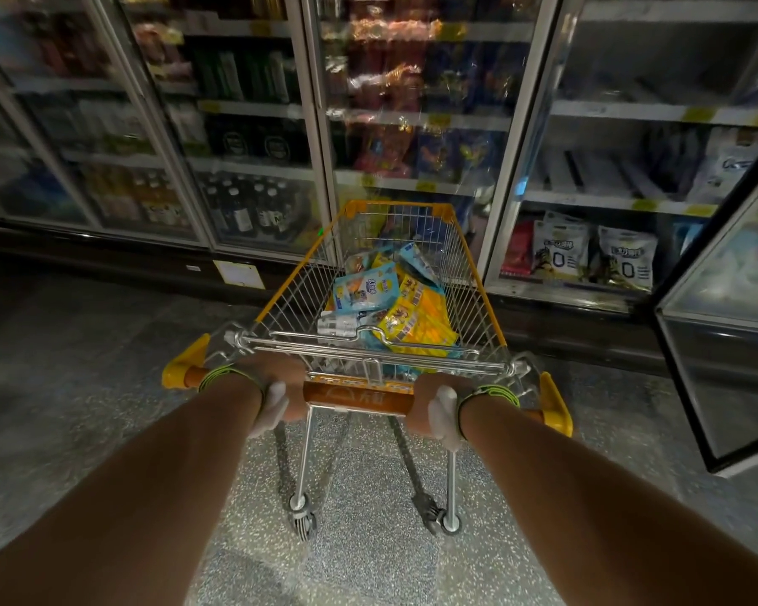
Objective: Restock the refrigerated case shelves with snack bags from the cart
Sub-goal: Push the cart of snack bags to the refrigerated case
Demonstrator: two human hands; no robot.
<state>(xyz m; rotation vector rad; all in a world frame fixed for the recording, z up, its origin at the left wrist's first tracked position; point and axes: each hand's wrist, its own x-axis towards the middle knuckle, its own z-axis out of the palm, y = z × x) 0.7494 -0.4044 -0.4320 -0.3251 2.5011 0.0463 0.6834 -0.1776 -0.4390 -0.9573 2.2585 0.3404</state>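
A person wheels a yellow-trimmed wire cart (381, 273) up to a bank of glass-fronted refrigerated cases, seen from the camera on their head. The left hand (276, 387) and the right hand (438, 408) each grip the cart handle (355, 398), fingers curled around the bar and clamped on it, a striped band at each wrist. The snack bags (394, 304), blue and yellow packets, lie heaped in the basket, none yet lifted out. The cart's nose sits close to the closed glass door (416, 102) of the middle case; just to its right an open door (718, 325) swings out toward the aisle, baring the case shelves (618, 203), several of them sparsely filled, with white bags (591, 255) standing on the bottom one. To do this step well, it seems wise to stop the cart beside that open bay, clear of the door's swing, so bags can be reached and shelved without stretching.
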